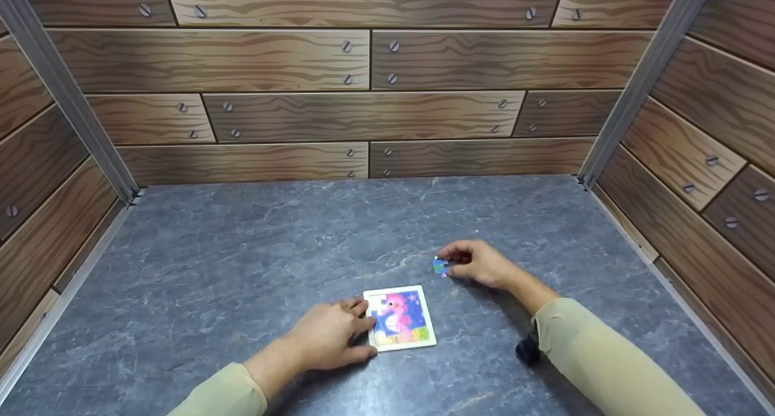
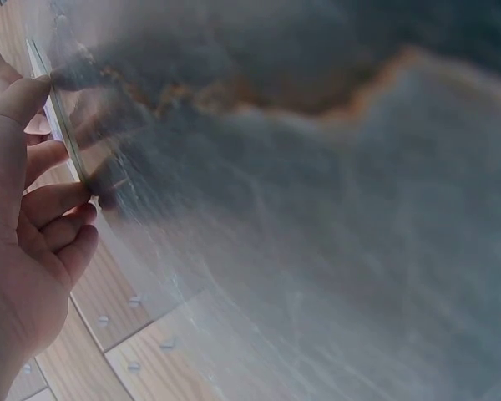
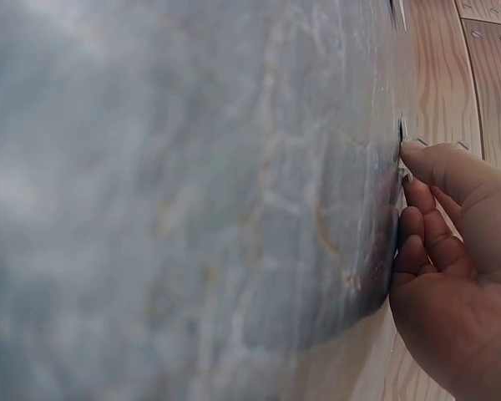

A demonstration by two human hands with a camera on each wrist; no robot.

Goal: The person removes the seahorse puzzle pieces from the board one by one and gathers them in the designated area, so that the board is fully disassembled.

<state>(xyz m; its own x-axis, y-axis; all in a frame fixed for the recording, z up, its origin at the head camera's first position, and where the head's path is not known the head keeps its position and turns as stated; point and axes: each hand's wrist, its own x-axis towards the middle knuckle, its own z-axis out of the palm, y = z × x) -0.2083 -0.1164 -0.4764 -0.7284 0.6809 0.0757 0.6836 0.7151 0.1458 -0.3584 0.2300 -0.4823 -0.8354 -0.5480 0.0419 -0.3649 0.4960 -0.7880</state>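
Left hand (image 1: pixel 330 336) rests loosely at the left of the square white-framed pink-seahorse puzzle (image 1: pixel 402 319); right hand (image 1: pixel 482 264) pinches 1 blue-green jigsaw piece (image 1: pixel 439 267) past the puzzle's far-right corner; steadying the puzzle should help.

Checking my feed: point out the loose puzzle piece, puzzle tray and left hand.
Loose puzzle piece (image 1: pixel 439 267): head view, printed face.
Puzzle tray (image 1: pixel 405 347): head view, white near rim.
Left hand (image 1: pixel 329 336): head view, back of hand.

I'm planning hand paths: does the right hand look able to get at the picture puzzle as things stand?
Probably yes. The right hand, holding a small piece, is close by; nothing visible stands between it and the picture puzzle. The left hand is at its left side.
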